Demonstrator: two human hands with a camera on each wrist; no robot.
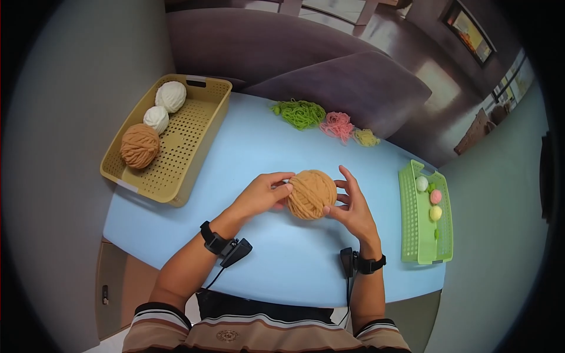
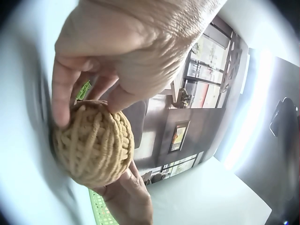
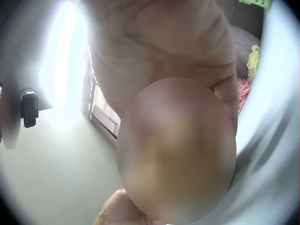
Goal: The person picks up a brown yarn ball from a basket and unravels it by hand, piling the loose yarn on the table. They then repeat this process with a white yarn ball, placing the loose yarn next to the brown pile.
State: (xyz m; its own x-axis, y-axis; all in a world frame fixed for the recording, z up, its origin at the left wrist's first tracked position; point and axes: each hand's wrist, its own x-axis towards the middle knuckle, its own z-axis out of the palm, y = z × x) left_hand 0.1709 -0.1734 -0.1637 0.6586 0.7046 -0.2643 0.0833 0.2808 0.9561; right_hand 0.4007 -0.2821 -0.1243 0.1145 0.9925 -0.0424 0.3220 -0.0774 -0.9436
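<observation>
A tan yarn ball (image 1: pixel 312 195) is held between both hands over the middle of the blue table. The left hand (image 1: pixel 266 194) grips its left side, thumb on the near face. At its right side is the right hand (image 1: pixel 353 212), thumb on the lower right and fingers curved round, the index finger raised. In the left wrist view the left hand (image 2: pixel 117 56) holds the tan ball (image 2: pixel 96 143) from above, with the right hand (image 2: pixel 129 199) beneath. In the right wrist view a blurred patch hides the ball and part of the right hand (image 3: pixel 168 47).
At the left, an olive basket (image 1: pixel 203 138) holds two white yarn balls (image 1: pixel 170 97) and a brown one (image 1: pixel 140 146). Loose green (image 1: pixel 302 113), pink (image 1: pixel 337 126) and yellow yarn (image 1: pixel 366 137) lie along the back edge. A green basket (image 1: pixel 412 235) with several small balls stands at the right.
</observation>
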